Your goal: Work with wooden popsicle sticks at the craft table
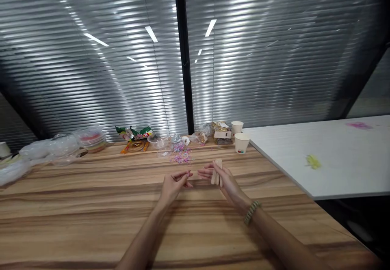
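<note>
My right hand (224, 178) is closed around a small bundle of wooden sticks (217, 171), holding them upright just above the wooden table (91, 205). My left hand (174, 184) sits at its 9 o'clock, very close, fingers curled with thumb and forefinger pinched together; I cannot tell whether anything is between them. At 12 o'clock from my hands lies a scatter of small pink pieces (182, 157). Two paper cups (241, 143) stand at 1 o'clock.
</note>
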The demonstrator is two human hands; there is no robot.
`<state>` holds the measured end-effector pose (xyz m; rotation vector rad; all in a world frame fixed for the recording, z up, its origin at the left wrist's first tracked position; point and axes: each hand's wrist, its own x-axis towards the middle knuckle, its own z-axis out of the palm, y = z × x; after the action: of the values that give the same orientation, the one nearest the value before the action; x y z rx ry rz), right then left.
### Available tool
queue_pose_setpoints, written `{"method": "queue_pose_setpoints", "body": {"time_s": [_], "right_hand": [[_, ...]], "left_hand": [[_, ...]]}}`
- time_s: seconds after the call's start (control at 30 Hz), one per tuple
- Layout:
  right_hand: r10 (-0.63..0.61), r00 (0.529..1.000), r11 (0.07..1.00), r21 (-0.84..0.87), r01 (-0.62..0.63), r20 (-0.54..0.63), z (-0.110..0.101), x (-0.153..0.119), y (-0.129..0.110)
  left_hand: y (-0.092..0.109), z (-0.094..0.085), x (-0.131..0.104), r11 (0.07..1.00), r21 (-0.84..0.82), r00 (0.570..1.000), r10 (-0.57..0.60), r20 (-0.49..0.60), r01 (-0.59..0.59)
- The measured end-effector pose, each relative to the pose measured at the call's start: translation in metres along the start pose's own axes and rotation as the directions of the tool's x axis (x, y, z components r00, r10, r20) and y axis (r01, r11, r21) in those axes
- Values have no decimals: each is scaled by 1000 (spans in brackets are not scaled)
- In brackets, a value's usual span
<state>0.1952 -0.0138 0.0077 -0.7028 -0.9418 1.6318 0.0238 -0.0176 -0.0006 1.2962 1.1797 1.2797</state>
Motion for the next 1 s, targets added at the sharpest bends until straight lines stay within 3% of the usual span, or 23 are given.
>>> {"method": "queue_pose_setpoints", "body": {"time_s": [0.1, 0.27, 0.43, 1.0], "right_hand": [[-9, 1000, 1000, 13, 9, -9, -2, 2, -4], [14, 996, 999, 29, -17, 93, 1, 0, 1], [4, 996, 999, 34, -7, 95, -1, 3, 9], [-47, 994, 997, -58, 53, 99, -9, 17, 23]], "left_hand": [[-1, 2, -1, 999, 32, 999, 23, 40, -24], [-4, 5, -2, 993, 106, 995, 51, 88, -60], [-5, 3, -1, 983, 156, 983, 69, 172, -96], [-1, 2, 0, 910, 353, 965, 147, 215, -217]]}}
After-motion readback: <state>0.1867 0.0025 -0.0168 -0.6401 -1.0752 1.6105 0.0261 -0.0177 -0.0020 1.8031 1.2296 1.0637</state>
